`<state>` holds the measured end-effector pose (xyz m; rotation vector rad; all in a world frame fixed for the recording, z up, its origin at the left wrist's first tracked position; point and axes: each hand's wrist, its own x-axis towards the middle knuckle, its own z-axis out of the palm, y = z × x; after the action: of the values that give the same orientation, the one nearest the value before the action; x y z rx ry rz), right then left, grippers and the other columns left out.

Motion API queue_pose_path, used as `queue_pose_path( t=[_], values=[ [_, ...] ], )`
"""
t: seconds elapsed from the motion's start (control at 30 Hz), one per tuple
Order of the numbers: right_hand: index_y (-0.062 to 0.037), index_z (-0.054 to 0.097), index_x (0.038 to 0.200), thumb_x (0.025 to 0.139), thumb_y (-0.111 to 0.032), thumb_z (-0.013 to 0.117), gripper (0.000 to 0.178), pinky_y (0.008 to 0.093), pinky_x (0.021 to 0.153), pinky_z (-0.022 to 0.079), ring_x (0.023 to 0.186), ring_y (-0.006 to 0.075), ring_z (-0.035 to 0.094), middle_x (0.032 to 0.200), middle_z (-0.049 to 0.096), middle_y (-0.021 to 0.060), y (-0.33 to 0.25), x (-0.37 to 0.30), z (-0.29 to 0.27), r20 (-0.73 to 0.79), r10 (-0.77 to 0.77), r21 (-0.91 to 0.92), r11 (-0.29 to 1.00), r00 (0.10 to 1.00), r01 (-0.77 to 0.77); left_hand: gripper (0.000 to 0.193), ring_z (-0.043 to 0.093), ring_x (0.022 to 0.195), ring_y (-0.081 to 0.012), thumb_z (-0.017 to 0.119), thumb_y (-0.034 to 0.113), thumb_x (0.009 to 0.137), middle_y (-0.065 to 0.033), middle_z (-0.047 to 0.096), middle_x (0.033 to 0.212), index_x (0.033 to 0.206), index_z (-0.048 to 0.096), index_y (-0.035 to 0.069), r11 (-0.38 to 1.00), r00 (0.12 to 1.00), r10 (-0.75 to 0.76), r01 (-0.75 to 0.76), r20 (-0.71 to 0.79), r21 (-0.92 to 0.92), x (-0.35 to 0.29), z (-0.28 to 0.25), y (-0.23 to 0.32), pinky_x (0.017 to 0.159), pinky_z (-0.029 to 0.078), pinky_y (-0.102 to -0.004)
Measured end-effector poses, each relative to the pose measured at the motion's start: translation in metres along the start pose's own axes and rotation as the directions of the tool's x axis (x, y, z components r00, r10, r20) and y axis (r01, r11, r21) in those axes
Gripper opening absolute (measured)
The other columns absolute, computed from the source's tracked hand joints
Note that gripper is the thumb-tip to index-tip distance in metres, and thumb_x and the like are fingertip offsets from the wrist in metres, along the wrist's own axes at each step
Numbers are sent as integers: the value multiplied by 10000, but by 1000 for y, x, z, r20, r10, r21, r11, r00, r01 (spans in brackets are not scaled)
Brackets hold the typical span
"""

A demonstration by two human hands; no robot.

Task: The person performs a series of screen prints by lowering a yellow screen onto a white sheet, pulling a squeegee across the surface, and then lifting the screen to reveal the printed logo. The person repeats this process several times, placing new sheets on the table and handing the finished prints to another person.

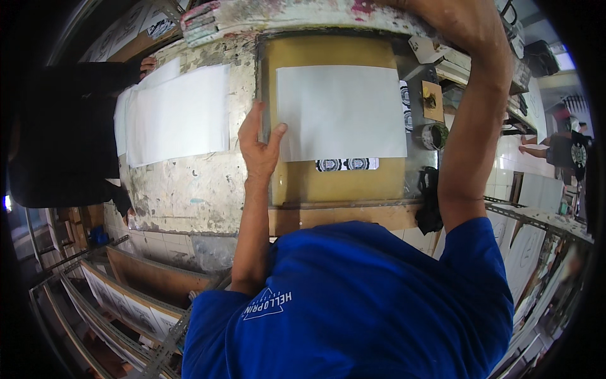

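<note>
A white sheet point(341, 110) lies on a yellowish-brown flat board point(341, 183). Beside the sheet's left edge is my left hand point(261, 144), open, thumb spread from the fingers; whether the thumb touches the paper I cannot tell. Below the sheet peeks a strip printed with black round patterns point(347, 165), and a similar strip point(405, 107) shows at its right edge. My right hand point(442, 18) reaches to the far side, at a paint-stained white bar point(284, 16). Its fingers are mostly cut off by the picture's upper edge.
A stack of white sheets point(180, 117) lies on the stained tabletop point(189, 196) at left, with a black-clad person's hand point(147, 65) at it. A round tin point(434, 135) and a small brown card point(433, 101) sit right of the board. Metal racks point(145, 322) stand lower left.
</note>
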<state>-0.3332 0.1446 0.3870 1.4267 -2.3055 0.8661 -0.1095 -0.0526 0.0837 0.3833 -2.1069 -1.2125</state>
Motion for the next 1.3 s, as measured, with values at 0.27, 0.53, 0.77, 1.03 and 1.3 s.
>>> queue_pose_path(
  t=[0.27,0.53,0.77,1.03,1.3],
  values=[
    [-129,733,1276,728,-318,896,603,350,792,595,890,286,758,1026,764,166,-15,-76,29,6,-71,-93,993,997,71,1243,626,1146,-248,951,337,727,-155,612,1303,1616,170,-42,753,998,52,-61,-33,-655,14,-18,64,1034,475,-396],
    [-160,776,1165,773,-240,823,403,414,606,474,635,291,607,703,629,74,-34,-169,92,85,138,69,987,987,-144,1219,600,1228,-226,1002,125,587,-177,596,1372,1565,302,-69,835,933,-332,359,140,-417,-78,-23,32,1047,514,-372],
    [-193,703,1304,798,-229,807,518,449,832,491,850,310,678,884,706,87,-3,-228,176,426,261,88,941,866,-327,1224,471,1357,-376,1001,407,516,-237,439,1530,1506,431,-32,972,993,-77,55,88,226,-127,-15,-27,1137,383,-500],
    [-209,630,1360,654,-146,806,730,474,932,327,1053,270,523,1019,573,66,22,-246,225,317,309,-167,949,897,-268,1067,331,1406,-482,938,510,561,-290,351,1576,1388,559,-48,905,987,-114,56,114,421,-132,-16,-30,1153,293,-584],
    [-216,648,1346,631,-141,805,736,461,919,316,1033,268,520,977,577,67,128,-158,266,118,207,-209,961,971,-180,1082,336,1407,-483,936,490,556,-302,328,1587,1424,537,-19,908,982,-143,79,126,412,-131,-18,-29,1161,283,-579]
  ],
)
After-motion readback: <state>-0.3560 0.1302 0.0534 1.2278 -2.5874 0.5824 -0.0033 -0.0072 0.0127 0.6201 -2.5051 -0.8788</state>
